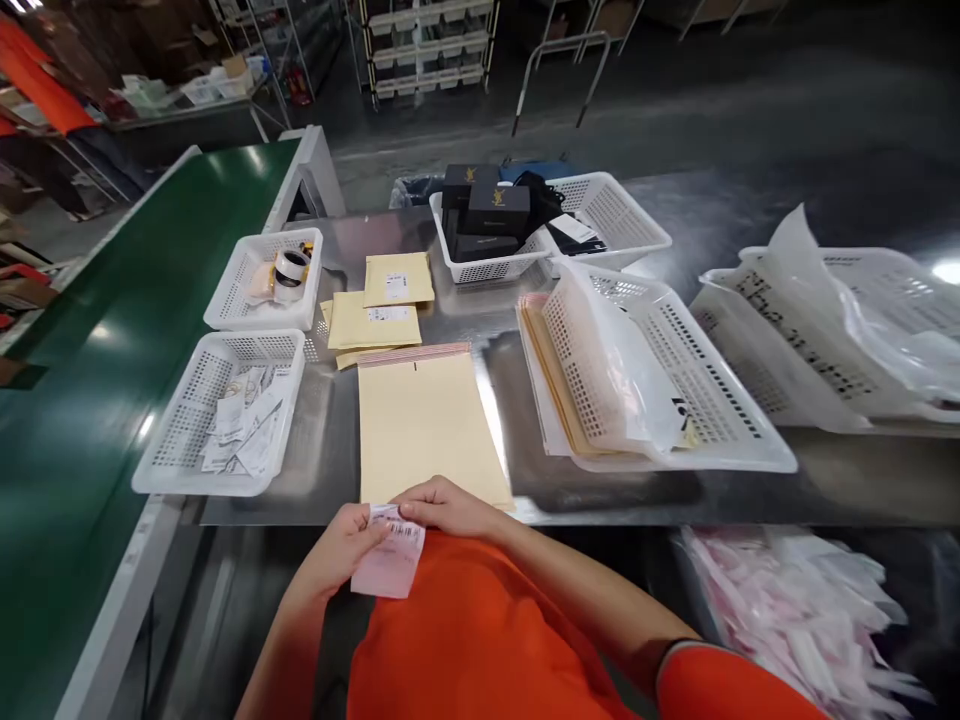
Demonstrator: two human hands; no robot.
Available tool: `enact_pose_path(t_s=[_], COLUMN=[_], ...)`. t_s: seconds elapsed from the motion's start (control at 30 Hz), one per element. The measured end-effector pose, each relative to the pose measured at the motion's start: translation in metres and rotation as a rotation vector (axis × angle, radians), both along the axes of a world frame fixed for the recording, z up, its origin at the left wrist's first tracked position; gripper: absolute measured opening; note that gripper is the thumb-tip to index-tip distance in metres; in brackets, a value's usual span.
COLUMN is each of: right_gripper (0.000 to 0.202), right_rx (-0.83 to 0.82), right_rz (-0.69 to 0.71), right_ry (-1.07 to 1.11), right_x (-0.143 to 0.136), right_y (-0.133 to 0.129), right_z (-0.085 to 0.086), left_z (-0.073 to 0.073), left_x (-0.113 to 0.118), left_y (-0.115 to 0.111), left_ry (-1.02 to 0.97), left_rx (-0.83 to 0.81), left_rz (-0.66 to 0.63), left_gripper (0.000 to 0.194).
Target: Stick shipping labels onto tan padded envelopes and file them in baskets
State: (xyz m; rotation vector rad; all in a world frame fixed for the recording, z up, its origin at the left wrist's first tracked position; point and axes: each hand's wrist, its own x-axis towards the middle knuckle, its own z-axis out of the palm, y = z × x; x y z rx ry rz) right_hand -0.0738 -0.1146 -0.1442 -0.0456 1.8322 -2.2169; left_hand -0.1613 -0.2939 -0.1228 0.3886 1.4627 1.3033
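Between my two hands, close to my body at the table's front edge, is a small pinkish label with a barcode. My left hand pinches its left side, thumb on top. The fingers of my right hand are closed on its upper right corner. Just beyond my hands lies a stack of flat yellow mailer envelopes with a pink strip along the far edge. Behind that stack, smaller yellow mailers bear white labels.
To the left, a white basket of paper slips and a basket with tape rolls stand beside a green conveyor. Black boxes fill a basket at the back. A basket of plastic bags is at right; a bin of wrappers sits below.
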Motion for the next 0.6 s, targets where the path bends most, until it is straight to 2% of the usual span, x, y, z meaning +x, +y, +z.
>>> enact_pose_path(t_s=[0.07, 0.13, 0.2, 0.27, 0.33, 0.4, 0.43, 0.5, 0.53, 0.6], right_gripper=[0.049, 0.050, 0.050, 0.051, 0.049, 0.044, 0.042, 0.039, 0.038, 0.035], right_rx=[-0.055, -0.073, -0.077, -0.080, -0.005, 0.264, 0.458, 0.777, 0.857, 0.947], right_rz=[-0.015, -0.128, -0.369, -0.620, -0.803, -0.818, -0.747, -0.510, -0.411, -0.300], right_ry=[-0.083, -0.165, -0.202, -0.171, -0.036, 0.160, 0.263, 0.396, 0.426, 0.434], right_x=[-0.003, -0.006, -0.009, -0.009, -0.010, -0.010, -0.010, -0.006, -0.002, 0.011], right_y=[0.012, 0.034, 0.062, 0.088, 0.100, 0.096, 0.088, 0.068, 0.057, 0.040], right_z=[-0.011, -0.022, -0.029, -0.035, -0.044, -0.061, -0.073, -0.101, -0.114, -0.136], left_z=[-0.008, -0.020, -0.034, -0.046, -0.051, -0.051, -0.050, -0.052, -0.055, -0.068], left_x=[-0.004, -0.009, -0.014, -0.017, -0.018, -0.016, -0.014, -0.011, -0.010, -0.007], left_y=[-0.012, -0.037, -0.070, -0.102, -0.119, -0.112, -0.099, -0.062, -0.040, -0.001], left_ry=[-0.026, -0.005, 0.101, 0.297, 0.481, 0.582, 0.618, 0.710, 0.786, 0.915], left_rx=[-0.052, -0.149, -0.270, -0.389, -0.478, -0.473, -0.435, -0.341, -0.330, -0.382], left_rz=[-0.092, -0.174, -0.223, -0.216, -0.191, -0.199, -0.226, -0.321, -0.380, -0.557], left_gripper=[0.043, 0.041, 0.034, 0.031, 0.034, 0.032, 0.030, 0.026, 0.024, 0.020])
